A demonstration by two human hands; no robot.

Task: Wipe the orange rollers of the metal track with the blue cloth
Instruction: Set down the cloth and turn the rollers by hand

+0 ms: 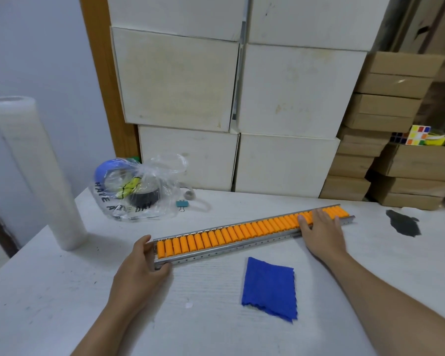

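A long metal track (pixel 242 246) filled with several orange rollers (pixel 229 233) lies slanted across the white table, its left end nearer to me. My left hand (pixel 141 263) grips the track's left end, thumb on the near rail and fingers around the end. My right hand (pixel 321 229) rests on the track near its right end, fingers over the rollers and near rail. The blue cloth (pixel 269 287) lies flat on the table in front of the track, between my forearms, touched by neither hand.
A clear plastic bag (pixel 136 188) with tape rolls and a small binder clip (pixel 181 203) lie behind the track at left. A roll of white wrap (pixel 40 170) stands far left. White boxes (pixel 242 111) and brown cartons (pixel 385 124) stack behind. A dark stain (pixel 403 222) marks the table at right.
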